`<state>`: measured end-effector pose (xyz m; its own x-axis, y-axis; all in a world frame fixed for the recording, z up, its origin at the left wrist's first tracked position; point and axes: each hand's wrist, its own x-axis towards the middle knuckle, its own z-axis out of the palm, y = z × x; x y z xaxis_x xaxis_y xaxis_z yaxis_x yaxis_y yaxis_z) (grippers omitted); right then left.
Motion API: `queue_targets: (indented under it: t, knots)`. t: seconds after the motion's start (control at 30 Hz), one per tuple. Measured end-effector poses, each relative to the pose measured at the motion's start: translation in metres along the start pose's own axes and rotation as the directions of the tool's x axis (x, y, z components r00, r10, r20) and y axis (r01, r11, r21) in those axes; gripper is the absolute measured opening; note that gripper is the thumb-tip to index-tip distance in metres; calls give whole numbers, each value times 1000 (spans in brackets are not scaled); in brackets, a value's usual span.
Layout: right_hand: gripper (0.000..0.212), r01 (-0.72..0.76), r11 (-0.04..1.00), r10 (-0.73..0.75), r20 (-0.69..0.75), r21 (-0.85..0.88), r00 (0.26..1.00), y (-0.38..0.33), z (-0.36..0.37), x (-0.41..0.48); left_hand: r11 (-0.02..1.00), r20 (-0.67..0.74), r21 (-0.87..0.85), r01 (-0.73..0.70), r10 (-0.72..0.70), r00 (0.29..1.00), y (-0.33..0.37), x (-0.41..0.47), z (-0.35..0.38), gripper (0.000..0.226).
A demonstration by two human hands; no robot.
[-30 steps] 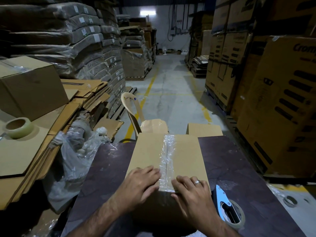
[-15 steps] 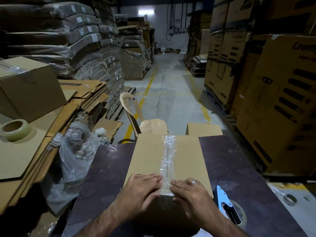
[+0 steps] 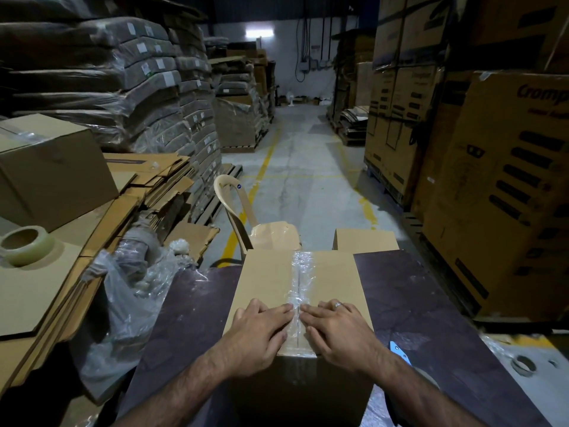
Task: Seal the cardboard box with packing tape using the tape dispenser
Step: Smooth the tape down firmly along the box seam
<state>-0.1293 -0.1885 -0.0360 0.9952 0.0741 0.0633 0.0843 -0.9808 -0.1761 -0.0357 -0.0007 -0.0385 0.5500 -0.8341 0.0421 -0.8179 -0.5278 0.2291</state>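
Box of brown cardboard on dark desk; clear packing tape strip along seam. Left hand, right hand: fingers flat, pressing tape at 6 o'clock edge. Blue tape dispenser, seemingly idle, 4 o'clock. Best: rub outward firmly.
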Motion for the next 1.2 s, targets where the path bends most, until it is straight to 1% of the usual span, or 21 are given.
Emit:
queue_targets:
  t: [0.1, 0.2, 0.23, 0.43, 0.5, 0.57, 0.73, 0.83, 0.93, 1.07, 1.2]
  knots:
    - [49, -7, 1000, 6, -12, -25, 1000, -1, 1, 6, 998, 5, 53, 20, -20, 1000, 4, 3, 1, 49]
    - [56, -12, 1000, 11, -41, -22, 999, -1, 6, 4, 997, -73, 69, 15, -10, 997, 8, 1, 6, 47]
    - [55, -11, 1000, 10, -67, -12, 998, -1, 8, 3, 998, -105, 60, 11, -5, 994, 8, -1, 7, 46]
    - [30, 91, 996, -86, -207, 14, 975, 2, 8, -4, 999, -231, -41, -23, 13, 973, 8, -4, 9, 37]
    - [28, 109, 994, -101, -212, 25, 972, 1, 7, -7, 998, -268, -53, -34, 18, 963, 7, -5, 11, 38]
    - [31, 119, 992, -107, -212, 47, 971, 2, 8, -9, 997, -288, -57, -52, 34, 957, 5, -6, 13, 41]
    - [33, 186, 979, -166, -211, 81, 963, 3, 4, -13, 989, -345, -62, -131, 102, 933, 5, -10, 11, 35]
    - [34, 207, 970, -177, -214, 128, 961, 1, 2, -15, 983, -361, -66, -171, 137, 923, 4, -11, 11, 31]
    - [28, 243, 960, -205, -243, 139, 948, 0, 1, -19, 974, -377, -53, -222, 186, 907, 3, -13, 11, 22]
    - [19, 307, 939, -257, -276, 156, 926, -1, 0, -25, 949, -388, -14, -315, 285, 877, 3, -16, 11, 16]
    - [17, 365, 914, -312, -266, 177, 912, 1, 0, -30, 917, -375, 17, -398, 375, 848, 2, -17, 13, 13]
